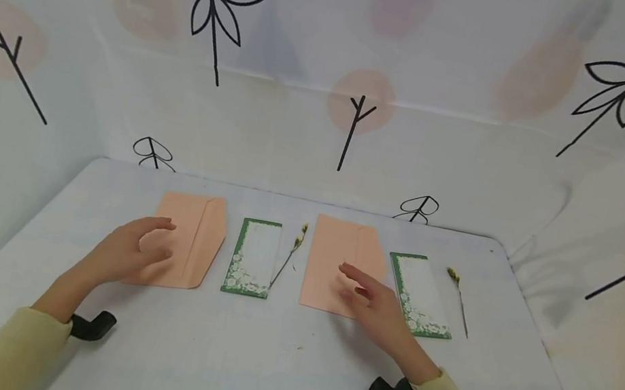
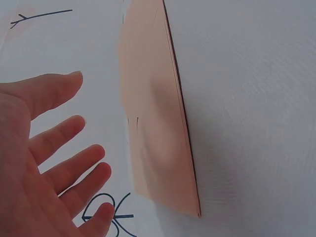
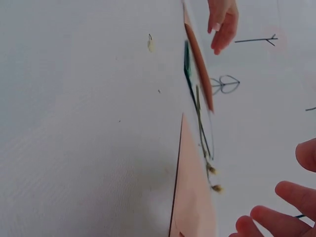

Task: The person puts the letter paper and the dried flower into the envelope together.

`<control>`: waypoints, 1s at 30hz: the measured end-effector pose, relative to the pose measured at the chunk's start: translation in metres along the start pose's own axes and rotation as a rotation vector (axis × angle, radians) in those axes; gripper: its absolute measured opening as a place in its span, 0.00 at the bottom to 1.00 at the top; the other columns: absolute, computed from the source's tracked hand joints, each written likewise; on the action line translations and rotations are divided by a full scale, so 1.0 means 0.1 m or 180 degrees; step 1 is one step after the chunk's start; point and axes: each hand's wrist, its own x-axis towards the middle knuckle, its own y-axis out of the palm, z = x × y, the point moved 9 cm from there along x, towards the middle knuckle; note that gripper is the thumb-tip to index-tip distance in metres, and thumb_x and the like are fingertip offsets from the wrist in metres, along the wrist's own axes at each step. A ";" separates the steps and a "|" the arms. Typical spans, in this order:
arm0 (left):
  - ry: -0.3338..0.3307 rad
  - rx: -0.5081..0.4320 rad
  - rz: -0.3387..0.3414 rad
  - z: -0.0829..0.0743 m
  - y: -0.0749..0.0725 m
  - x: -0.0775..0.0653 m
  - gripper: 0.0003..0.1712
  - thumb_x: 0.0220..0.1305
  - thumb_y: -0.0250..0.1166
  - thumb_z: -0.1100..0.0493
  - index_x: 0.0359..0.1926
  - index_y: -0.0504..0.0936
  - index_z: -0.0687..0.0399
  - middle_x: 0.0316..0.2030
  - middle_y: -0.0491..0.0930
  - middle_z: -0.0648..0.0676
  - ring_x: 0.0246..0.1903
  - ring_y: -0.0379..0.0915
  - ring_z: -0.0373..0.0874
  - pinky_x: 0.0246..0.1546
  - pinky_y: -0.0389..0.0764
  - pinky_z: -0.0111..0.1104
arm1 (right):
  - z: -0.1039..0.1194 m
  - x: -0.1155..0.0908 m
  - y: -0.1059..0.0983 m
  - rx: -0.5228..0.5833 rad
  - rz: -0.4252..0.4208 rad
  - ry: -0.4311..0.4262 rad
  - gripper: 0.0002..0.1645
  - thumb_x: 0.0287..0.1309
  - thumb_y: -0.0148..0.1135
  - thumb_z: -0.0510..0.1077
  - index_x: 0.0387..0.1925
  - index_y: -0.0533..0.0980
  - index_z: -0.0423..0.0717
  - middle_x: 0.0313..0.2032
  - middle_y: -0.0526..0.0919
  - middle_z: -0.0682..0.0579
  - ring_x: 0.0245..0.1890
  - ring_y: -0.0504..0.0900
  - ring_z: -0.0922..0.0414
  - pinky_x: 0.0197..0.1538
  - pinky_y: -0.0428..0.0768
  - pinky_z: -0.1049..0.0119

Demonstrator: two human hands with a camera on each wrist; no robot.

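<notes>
My left hand (image 1: 126, 250) hovers over the left peach envelope (image 1: 200, 238), thumb and fingers apart, holding nothing. In the left wrist view that envelope (image 2: 158, 113) lies beyond the spread fingers (image 2: 74, 165). Above the right peach envelope (image 1: 331, 246) is my right hand (image 1: 377, 309), its fingers loosely bent and nothing in them. Right of each envelope lies a white card with a green floral border: the left card (image 1: 252, 257) and the right card (image 1: 420, 292), the latter partly behind my right hand. A dried flower stem (image 1: 289, 253) touches the left card's edge; another stem (image 1: 460, 303) lies right of the right card.
A white cloth covers the table (image 1: 223, 359), with small plant crumbs (image 1: 300, 347) near its middle. Behind the table rises a white backdrop (image 1: 273, 133) with printed leaves and twigs. Black bands (image 1: 93, 326) sit at both wrists.
</notes>
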 end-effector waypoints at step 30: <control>0.0096 0.0566 0.0737 -0.11 0.44 0.28 0.38 0.65 0.66 0.50 0.68 0.67 0.70 0.70 0.60 0.69 0.69 0.52 0.68 0.65 0.57 0.59 | 0.48 0.37 0.75 0.0392 0.0541 -0.0173 0.28 0.68 0.62 0.47 0.67 0.72 0.46 0.64 0.76 0.53 0.64 0.74 0.52 0.61 0.73 0.55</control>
